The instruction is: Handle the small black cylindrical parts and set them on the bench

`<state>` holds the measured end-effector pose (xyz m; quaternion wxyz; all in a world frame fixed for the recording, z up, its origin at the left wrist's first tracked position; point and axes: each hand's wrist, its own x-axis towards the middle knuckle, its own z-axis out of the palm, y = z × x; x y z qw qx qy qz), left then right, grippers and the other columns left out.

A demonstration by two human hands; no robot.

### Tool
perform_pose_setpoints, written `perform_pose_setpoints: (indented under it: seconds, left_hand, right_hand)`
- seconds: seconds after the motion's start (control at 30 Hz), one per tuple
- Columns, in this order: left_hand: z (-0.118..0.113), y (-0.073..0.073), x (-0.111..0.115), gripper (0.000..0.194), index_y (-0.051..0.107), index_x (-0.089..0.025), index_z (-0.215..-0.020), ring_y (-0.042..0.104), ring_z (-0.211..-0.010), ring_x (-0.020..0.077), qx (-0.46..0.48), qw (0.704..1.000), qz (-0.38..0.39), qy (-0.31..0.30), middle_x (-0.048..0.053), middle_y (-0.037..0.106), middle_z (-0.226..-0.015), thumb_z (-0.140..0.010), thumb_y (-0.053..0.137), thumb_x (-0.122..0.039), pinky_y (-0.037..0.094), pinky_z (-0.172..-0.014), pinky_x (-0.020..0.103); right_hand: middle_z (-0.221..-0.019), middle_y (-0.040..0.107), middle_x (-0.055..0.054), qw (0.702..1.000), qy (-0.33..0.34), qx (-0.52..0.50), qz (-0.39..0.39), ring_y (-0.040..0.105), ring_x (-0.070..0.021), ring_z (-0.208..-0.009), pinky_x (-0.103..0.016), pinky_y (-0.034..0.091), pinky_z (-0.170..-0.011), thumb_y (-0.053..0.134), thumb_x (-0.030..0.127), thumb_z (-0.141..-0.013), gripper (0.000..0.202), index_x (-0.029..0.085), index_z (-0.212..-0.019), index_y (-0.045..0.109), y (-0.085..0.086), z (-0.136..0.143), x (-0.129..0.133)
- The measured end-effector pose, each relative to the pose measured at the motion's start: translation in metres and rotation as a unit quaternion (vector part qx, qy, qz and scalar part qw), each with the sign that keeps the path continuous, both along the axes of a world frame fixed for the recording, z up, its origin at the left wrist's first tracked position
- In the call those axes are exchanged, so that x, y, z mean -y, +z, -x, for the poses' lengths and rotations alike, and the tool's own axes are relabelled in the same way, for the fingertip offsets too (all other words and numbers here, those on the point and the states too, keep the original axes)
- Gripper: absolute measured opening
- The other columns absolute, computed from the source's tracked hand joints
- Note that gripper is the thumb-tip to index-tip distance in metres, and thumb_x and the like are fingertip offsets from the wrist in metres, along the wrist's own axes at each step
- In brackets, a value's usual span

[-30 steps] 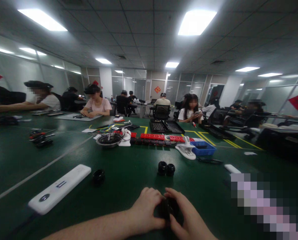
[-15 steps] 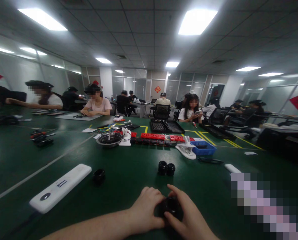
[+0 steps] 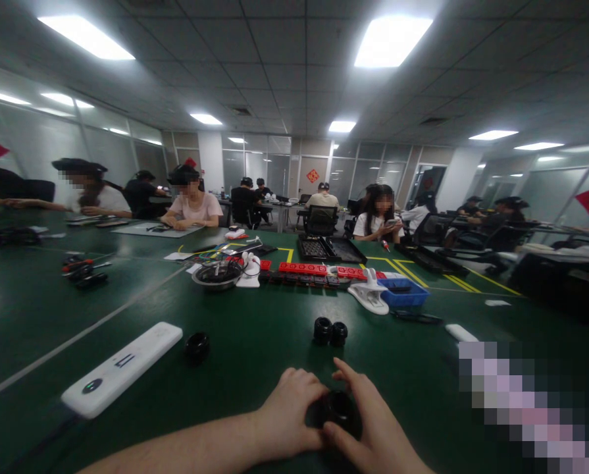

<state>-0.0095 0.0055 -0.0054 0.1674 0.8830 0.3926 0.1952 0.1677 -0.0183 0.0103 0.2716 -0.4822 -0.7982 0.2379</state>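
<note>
Low in front of me, both hands are around a black ring-shaped part (image 3: 339,407) with a round opening facing up. My left hand (image 3: 289,411) grips it from the left, its fingers curled and its thumb on the near side. From the right, my right hand (image 3: 373,421) curves around the same part, with the thumb against its near side and the forefinger arched over its far side. My hands hide much of its lower part. Beyond them, two similar black parts, one (image 3: 322,330) and another (image 3: 339,334), stand side by side. A third loose black ring (image 3: 197,346) lies to the left.
A long white device (image 3: 126,368) lies on the green table (image 3: 255,349) at left. Further back are a metal bowl (image 3: 218,273), a row of red blocks (image 3: 303,268), a white clip stand (image 3: 370,294) and a blue bin (image 3: 401,293). Several people sit beyond.
My right forefinger has lifted slightly at the far side of the black part. My left hand stays in nearly the same place. The view has shifted very slightly.
</note>
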Motion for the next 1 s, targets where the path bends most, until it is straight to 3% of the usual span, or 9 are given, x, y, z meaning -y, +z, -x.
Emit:
perform_pose_setpoints:
  seconds: [0.27, 0.47, 0.57, 0.73, 0.87, 1.0]
  left_hand:
    - [0.000, -0.001, 0.000, 0.033, 0.056, -0.021, -0.089, 0.050, -0.084, 0.0188, -0.003, 1.000, 0.001, 0.004, -0.001, 0.057, -0.092, -0.065, 0.070, -0.039, 0.036, -0.077, 0.029]
    - [-0.001, 0.001, 0.000, 0.037, 0.056, -0.021, -0.093, 0.049, -0.086, 0.0196, -0.013, 1.000, 0.016, 0.016, 0.000, 0.056, -0.094, -0.063, 0.072, -0.037, 0.035, -0.080, 0.030]
    - [-0.001, 0.002, 0.001, 0.038, 0.056, -0.022, -0.095, 0.049, -0.088, 0.0200, -0.014, 1.000, 0.018, 0.012, 0.000, 0.056, -0.096, -0.065, 0.070, -0.041, 0.034, -0.080, 0.030]
    - [0.000, 0.001, 0.002, 0.035, 0.055, -0.024, -0.096, 0.049, -0.087, 0.0194, -0.005, 1.000, 0.015, 0.004, -0.001, 0.056, -0.095, -0.067, 0.068, -0.039, 0.034, -0.079, 0.030]
    - [-0.001, 0.002, 0.001, 0.033, 0.055, -0.023, -0.093, 0.049, -0.086, 0.0191, -0.013, 1.000, 0.017, 0.006, -0.001, 0.056, -0.095, -0.066, 0.069, -0.037, 0.034, -0.079, 0.030]
    - [-0.001, 0.001, 0.000, 0.031, 0.056, -0.021, -0.087, 0.050, -0.085, 0.0190, -0.004, 1.000, 0.011, 0.015, -0.001, 0.057, -0.092, -0.064, 0.071, -0.036, 0.035, -0.078, 0.030]
  right_hand:
    - [-0.109, 0.057, -0.010, 0.999, 0.002, -0.023, -0.025, 0.055, -0.0233, -0.101, -0.040, 0.041, -0.091, 0.050, 0.015, -0.069, 0.061, 0.017, -0.128, 0.035, -0.005, -0.002, -0.003]
    - [-0.125, 0.049, -0.012, 0.997, 0.075, -0.014, -0.017, 0.047, -0.0237, -0.114, -0.042, 0.036, -0.098, 0.046, 0.008, -0.063, 0.072, 0.017, -0.132, 0.028, -0.007, -0.003, -0.001]
    - [-0.126, 0.047, -0.014, 0.998, 0.050, -0.018, -0.035, 0.044, -0.0260, -0.116, -0.045, 0.034, -0.098, 0.049, 0.011, -0.064, 0.070, 0.015, -0.131, 0.029, -0.004, -0.003, 0.000]
    - [-0.113, 0.055, -0.011, 0.999, -0.028, -0.003, -0.020, 0.051, -0.0259, -0.105, -0.042, 0.040, -0.092, 0.056, 0.020, -0.069, 0.061, 0.016, -0.126, 0.036, 0.002, 0.000, 0.000]
    - [-0.110, 0.057, -0.011, 1.000, -0.015, 0.008, -0.002, 0.054, -0.0246, -0.102, -0.038, 0.042, -0.090, 0.054, 0.017, -0.068, 0.051, 0.015, -0.118, 0.046, 0.002, 0.001, 0.000]
    - [-0.114, 0.056, -0.012, 1.000, 0.022, -0.004, -0.015, 0.053, -0.0242, -0.105, -0.039, 0.041, -0.092, 0.049, 0.012, -0.066, 0.057, 0.014, -0.123, 0.040, -0.001, -0.001, -0.001]
